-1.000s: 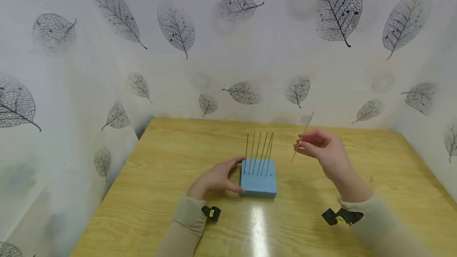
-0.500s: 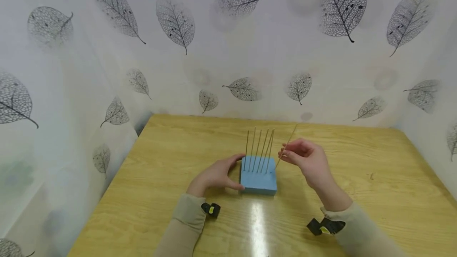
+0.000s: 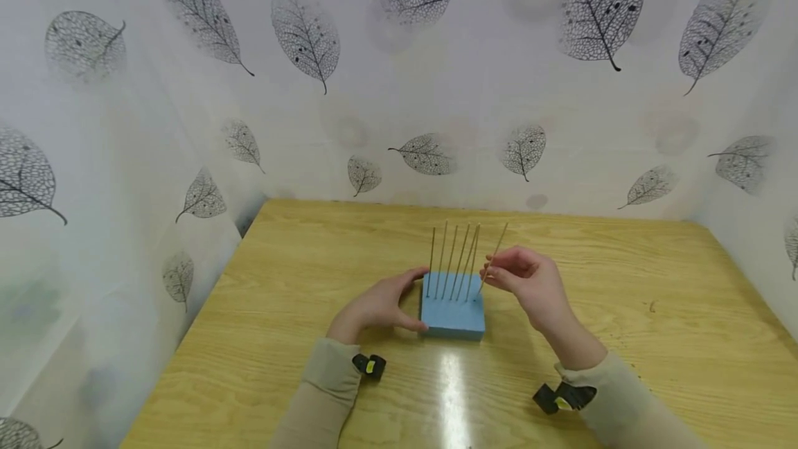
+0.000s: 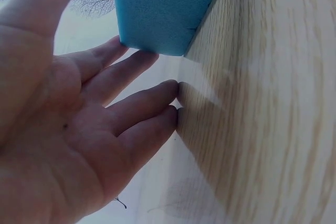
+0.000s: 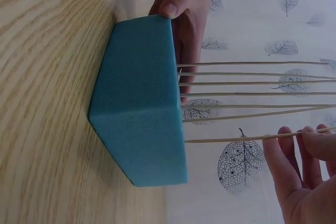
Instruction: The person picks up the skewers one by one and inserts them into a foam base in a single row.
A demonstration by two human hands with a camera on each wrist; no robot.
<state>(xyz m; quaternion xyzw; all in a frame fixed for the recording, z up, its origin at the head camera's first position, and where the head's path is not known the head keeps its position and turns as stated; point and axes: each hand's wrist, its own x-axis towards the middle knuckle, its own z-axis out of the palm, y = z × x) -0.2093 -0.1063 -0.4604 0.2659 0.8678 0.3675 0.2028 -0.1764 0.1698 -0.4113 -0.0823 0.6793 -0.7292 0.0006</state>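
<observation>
A light blue foam block lies on the wooden table, with several thin wooden skewers standing in a row in its top. My left hand holds the block from its left side, thumb at the near corner and fingertips at the far one. In the left wrist view two fingertips touch the block while the lower fingers reach the table. Between thumb and fingers, my right hand pinches another skewer. It leans right, and its pointed tip is right at the block's top, at the row's right end.
The yellow wood-grain table runs back to a pale cloth backdrop printed with leaf shapes. Similar cloth hangs at both sides. Black wrist cameras sit at both cuffs.
My right hand has moved left and down, bringing its skewer from beside the block to the block's top right. My left hand stays on the block.
</observation>
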